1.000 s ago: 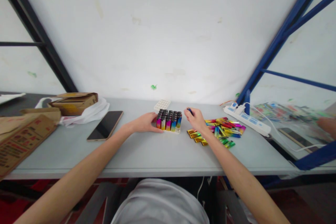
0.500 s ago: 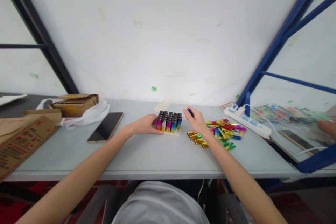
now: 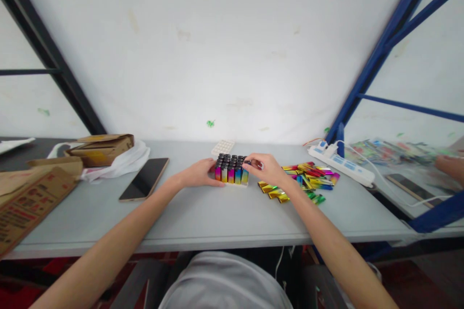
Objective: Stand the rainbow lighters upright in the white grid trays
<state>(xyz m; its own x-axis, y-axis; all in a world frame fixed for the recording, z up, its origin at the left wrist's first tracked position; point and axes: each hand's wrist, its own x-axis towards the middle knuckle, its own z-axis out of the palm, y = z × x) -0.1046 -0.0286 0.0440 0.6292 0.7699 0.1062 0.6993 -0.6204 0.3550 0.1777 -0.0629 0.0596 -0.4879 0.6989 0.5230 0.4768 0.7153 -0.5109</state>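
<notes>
Shiny lighters (image 3: 231, 175) with black tops stand upright in tight rows in a white tray (image 3: 237, 185) at the middle of the table. My left hand (image 3: 201, 173) is closed around the left side of this tray, thumb at its front corner and fingers at the back. At the front right corner, my right hand (image 3: 264, 168) pinches the top of a lighter (image 3: 245, 176) that stands in the end of the front row. To the right lies a loose pile of shiny lighters (image 3: 306, 181) in gold, red, green and blue.
Behind the rows lies a white gridded tray (image 3: 222, 147). A phone (image 3: 145, 179), a white plastic bag (image 3: 136, 157) and cardboard boxes (image 3: 39, 188) occupy the left. On the right are a power strip (image 3: 340, 164), a blue frame post (image 3: 373, 65) and another person's hand (image 3: 449, 166).
My right hand has moved left and down from beside the rows, bringing a lighter to the tray's front right corner. My left hand stays at the tray's left side.
</notes>
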